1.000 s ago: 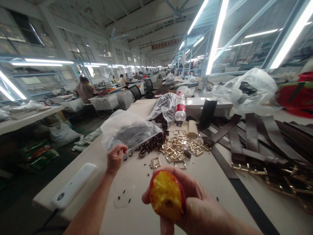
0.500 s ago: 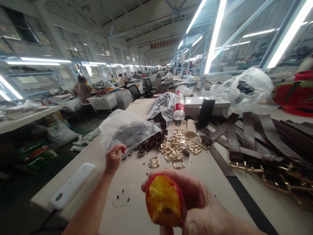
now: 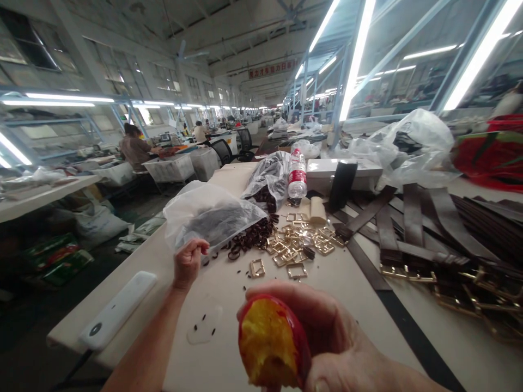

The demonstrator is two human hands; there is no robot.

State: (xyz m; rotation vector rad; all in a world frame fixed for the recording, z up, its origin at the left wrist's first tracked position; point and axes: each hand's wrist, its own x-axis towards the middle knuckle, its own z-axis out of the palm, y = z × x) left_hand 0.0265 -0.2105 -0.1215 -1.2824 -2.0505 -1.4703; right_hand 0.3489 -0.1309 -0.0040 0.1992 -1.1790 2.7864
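Close to the camera, my right hand [image 3: 339, 337] is wrapped round a bitten nectarine [image 3: 267, 340] with smooth red skin and yellow flesh. The bitten side faces me, and its lower end runs near the frame's bottom edge. My left hand [image 3: 190, 261] is closed in a fist over the table, at the near edge of a translucent plastic bag [image 3: 204, 209]. Whether its fingers pinch the bag or anything small cannot be made out. Dark brown leather loops [image 3: 251, 234] spill beside the bag. Several gold buckles [image 3: 286, 245] lie to their right.
A white oblong device [image 3: 118, 310] with a cable lies on the table's left side. A red-labelled bottle [image 3: 297, 174] stands behind the buckles. Dark belt straps [image 3: 412, 223] with buckles are heaped at right. Small black bits [image 3: 204, 317] dot the tabletop. A person [image 3: 134, 148] sits far left.
The nectarine in my right hand has dropped slightly and tilted, its bitten lower end now nearer the frame's bottom. My left hand remains closed beside the bag. The whole view has shifted slightly.
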